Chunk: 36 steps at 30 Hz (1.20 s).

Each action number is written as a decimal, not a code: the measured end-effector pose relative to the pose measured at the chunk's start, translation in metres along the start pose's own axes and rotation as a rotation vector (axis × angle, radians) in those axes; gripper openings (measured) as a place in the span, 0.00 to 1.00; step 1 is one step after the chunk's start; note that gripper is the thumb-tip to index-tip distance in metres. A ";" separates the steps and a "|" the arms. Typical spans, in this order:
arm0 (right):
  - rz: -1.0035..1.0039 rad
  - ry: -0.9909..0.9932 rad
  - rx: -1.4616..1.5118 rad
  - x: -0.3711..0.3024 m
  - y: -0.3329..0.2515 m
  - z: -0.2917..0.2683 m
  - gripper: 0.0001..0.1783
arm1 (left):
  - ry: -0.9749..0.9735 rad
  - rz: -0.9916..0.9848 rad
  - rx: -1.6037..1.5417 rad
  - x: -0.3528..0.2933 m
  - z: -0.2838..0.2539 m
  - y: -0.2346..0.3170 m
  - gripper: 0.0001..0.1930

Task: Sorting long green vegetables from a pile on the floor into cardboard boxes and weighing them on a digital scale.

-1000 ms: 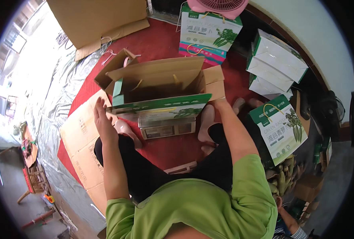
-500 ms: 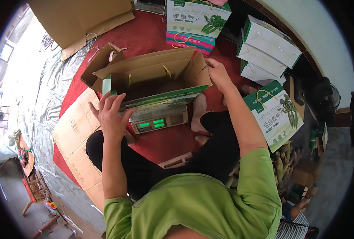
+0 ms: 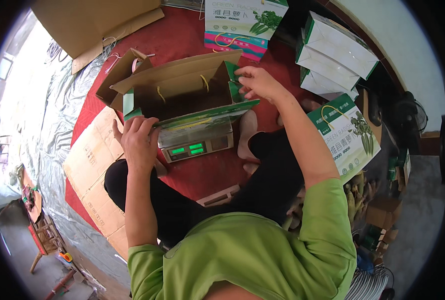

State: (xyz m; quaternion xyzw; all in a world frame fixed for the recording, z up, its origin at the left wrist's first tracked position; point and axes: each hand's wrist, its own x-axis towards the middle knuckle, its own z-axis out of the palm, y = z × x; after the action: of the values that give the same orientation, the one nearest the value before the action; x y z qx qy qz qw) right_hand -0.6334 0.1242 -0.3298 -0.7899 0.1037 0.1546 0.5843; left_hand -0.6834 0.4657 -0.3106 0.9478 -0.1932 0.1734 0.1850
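Observation:
A gift box [image 3: 182,102] of cardboard, green outside and brown inside, stands with its top flaps up on a digital scale [image 3: 195,149] with lit green digits. Two yellow cord handles [image 3: 204,83] show against its far inner wall. My left hand [image 3: 139,137] is closed over the near left corner, fingers on the edge and thumb by the near flap. At the right end, my right hand [image 3: 258,84] touches the green end flap [image 3: 231,75] with bent fingers held apart. The box's bottom is dark, and I cannot make out what lies inside.
A printed white and green box [image 3: 350,137] leans at my right, near several long green radishes [image 3: 355,197]. White boxes [image 3: 332,57] are stacked beyond it. More printed boxes [image 3: 242,22] stand at the far side. Flattened cardboard [image 3: 90,160] lies at my left on the red mat [image 3: 182,30].
The right end flap has turned so its green face shows, and my right hand has moved left and up with it. My left hand has lowered its fingers onto the near left corner.

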 end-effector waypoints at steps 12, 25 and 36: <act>-0.028 0.096 0.029 -0.027 0.001 -0.038 0.18 | -0.010 0.063 0.050 0.007 0.019 -0.001 0.13; 0.255 0.458 0.030 -0.204 0.176 -0.079 0.16 | -0.033 0.068 0.084 -0.001 0.022 -0.005 0.10; 0.920 0.688 0.278 -0.290 0.398 0.020 0.16 | 0.012 0.123 0.146 0.002 0.021 -0.001 0.09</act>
State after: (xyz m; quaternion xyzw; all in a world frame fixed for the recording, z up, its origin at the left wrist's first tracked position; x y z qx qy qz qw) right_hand -1.0431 0.0206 -0.5832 -0.5843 0.6385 0.1120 0.4881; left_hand -0.6758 0.4574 -0.3282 0.9441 -0.2370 0.2036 0.1055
